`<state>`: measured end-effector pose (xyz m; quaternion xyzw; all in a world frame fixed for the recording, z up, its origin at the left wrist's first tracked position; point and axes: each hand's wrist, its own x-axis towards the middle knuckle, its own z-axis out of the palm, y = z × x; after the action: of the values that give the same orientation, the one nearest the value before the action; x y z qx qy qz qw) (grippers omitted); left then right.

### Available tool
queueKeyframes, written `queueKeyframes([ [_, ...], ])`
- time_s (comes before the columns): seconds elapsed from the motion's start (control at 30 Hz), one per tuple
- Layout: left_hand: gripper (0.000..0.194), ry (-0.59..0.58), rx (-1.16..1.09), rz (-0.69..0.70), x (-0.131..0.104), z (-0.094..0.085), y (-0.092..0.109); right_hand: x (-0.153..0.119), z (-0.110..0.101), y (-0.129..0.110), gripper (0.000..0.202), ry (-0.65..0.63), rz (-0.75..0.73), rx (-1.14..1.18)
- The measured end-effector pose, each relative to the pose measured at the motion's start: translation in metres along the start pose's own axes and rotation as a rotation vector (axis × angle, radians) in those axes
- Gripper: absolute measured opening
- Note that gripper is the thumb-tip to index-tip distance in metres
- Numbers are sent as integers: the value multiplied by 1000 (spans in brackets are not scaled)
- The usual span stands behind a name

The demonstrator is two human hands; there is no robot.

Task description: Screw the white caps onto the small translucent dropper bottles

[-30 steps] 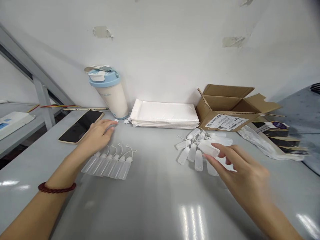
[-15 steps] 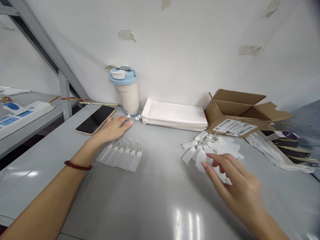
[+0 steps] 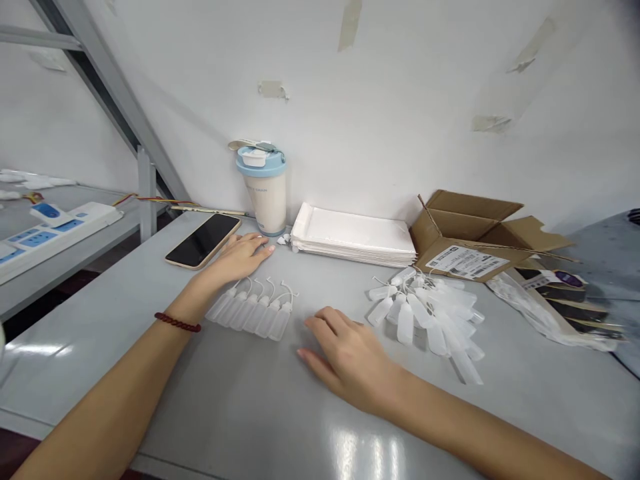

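My left hand (image 3: 243,257) lies flat on the table beside the phone (image 3: 204,240), fingers stretched out, near a few small white pieces (image 3: 283,239) by the cup's base. Just in front of it is a row of several small translucent squeeze bottles (image 3: 250,312) with thin white strapped caps, lying side by side. My right hand (image 3: 345,353) hovers or rests over the mid-table, between that row and a loose heap of similar bottles (image 3: 433,310). Its thumb and fingers are apart, and I see nothing between them.
Behind stand a cream cup with a blue lid (image 3: 265,190), a stack of white padded envelopes (image 3: 354,233) and an open cardboard box (image 3: 465,237). A plastic-wrapped package (image 3: 560,303) lies at right. A power strip (image 3: 55,233) sits on the lower left surface.
My right hand has moved left, away from the bottle heap to the mid-table. My left hand stays by the phone. The view has shifted slightly.
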<state>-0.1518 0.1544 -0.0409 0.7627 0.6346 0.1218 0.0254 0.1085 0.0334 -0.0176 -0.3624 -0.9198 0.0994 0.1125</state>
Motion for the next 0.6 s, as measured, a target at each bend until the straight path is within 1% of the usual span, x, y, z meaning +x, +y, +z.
queueKeyframes([
  [0.17,29,-1,-118,-8,-3,-7,0,20,5,-10,29,-69,118,25],
  [0.27,29,29,-215,-24,-6,-12,7,27,6,-12,30,-97,207,48],
  [0.4,25,89,-396,36,-15,-16,30,39,8,-13,36,-138,315,72],
  [0.5,19,142,-528,106,-23,-17,50,47,8,-14,39,-162,352,82],
  [0.6,22,210,-597,161,-32,-19,66,53,7,-16,41,-181,373,93],
])
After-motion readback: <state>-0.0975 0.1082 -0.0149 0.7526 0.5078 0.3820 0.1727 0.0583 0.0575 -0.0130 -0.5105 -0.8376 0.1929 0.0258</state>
